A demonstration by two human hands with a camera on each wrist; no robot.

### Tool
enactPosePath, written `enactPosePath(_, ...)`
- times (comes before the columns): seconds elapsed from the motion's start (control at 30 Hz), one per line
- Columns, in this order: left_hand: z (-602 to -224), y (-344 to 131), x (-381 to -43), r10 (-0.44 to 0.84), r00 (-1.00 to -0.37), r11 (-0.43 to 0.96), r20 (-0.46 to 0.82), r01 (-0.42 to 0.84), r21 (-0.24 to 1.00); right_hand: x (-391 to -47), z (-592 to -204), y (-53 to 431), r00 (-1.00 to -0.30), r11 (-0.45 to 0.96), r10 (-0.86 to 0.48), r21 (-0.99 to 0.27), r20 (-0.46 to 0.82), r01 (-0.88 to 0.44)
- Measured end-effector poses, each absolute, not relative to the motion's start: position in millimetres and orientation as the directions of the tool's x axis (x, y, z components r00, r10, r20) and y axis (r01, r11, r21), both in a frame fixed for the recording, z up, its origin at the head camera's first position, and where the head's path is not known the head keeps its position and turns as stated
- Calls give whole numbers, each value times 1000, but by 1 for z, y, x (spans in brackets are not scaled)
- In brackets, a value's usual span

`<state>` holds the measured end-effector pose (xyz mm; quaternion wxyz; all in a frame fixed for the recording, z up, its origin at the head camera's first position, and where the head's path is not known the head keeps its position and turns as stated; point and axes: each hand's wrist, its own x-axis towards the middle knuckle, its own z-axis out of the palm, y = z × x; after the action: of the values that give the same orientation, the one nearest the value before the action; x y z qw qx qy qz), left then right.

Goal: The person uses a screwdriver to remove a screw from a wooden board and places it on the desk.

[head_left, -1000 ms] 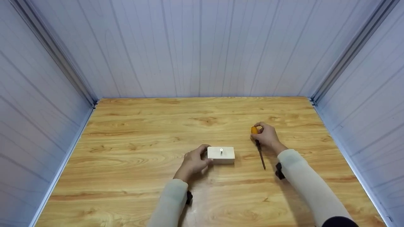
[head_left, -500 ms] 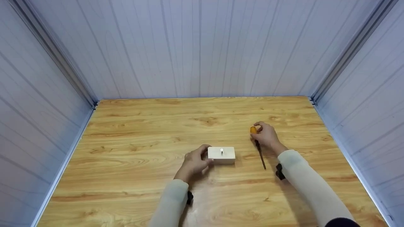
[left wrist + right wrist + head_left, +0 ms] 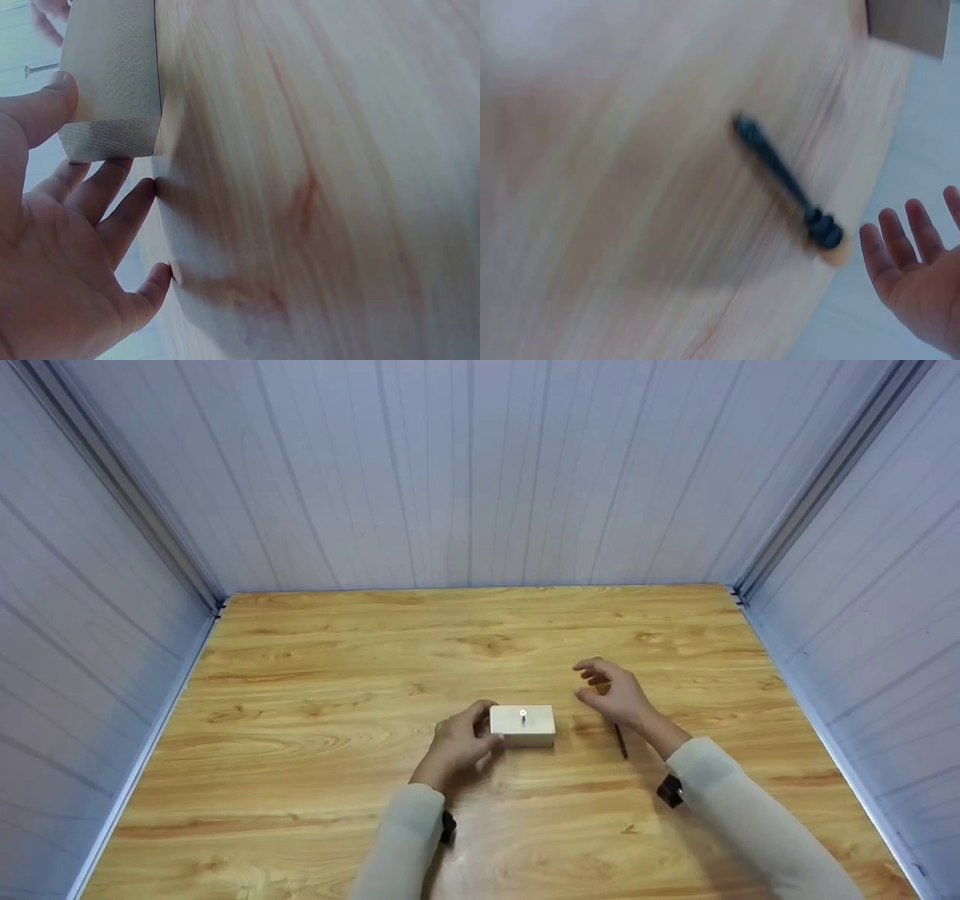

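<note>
A pale wooden block [image 3: 523, 726] lies on the table, and a screw [image 3: 41, 70] stands upright from its top face. My left hand [image 3: 457, 742] holds the block's left end, thumb on the near edge and fingers round the end and far side, as the left wrist view shows. To the right, a screwdriver [image 3: 784, 171] with a dark shaft and orange handle lies on the table. My right hand [image 3: 621, 699] is over its handle end with fingers spread and nothing in them; in the head view it hides most of the handle.
The wood-grain table [image 3: 337, 675] is bounded by pale panel walls [image 3: 465, 472] at the back and both sides. Black wrist cameras [image 3: 670, 791] sit under both sleeves.
My right hand has let go of the screwdriver handle and shifted slightly nearer and to the left. The screwdriver stays on the table. My left hand keeps hold of the block.
</note>
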<state>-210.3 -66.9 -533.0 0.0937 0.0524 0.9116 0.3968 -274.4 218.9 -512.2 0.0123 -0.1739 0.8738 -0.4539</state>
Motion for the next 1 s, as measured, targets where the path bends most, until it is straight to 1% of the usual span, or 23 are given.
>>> enactPosePath(0.17,-532,-68,-211,190,-975,683,-116,46,729,-260,-513,205,-899,472,-419,-815,129,-337)
enactPosePath(0.37,-532,-68,-212,202,-973,678,-111,57,733,-249,-519,193,-866,481,-490,-797,103,-367)
enactPosePath(0.67,-534,-67,-212,192,-974,680,-119,44,732,-242,-527,183,-856,442,-503,-815,121,-375)
enactPosePath(0.83,-534,-67,-211,178,-976,678,-129,26,735,-231,-514,177,-854,406,-508,-844,109,-350)
enactPosePath(1.0,-532,-66,-209,185,-975,673,-121,36,739,-226,-503,175,-860,440,-503,-831,86,-341)
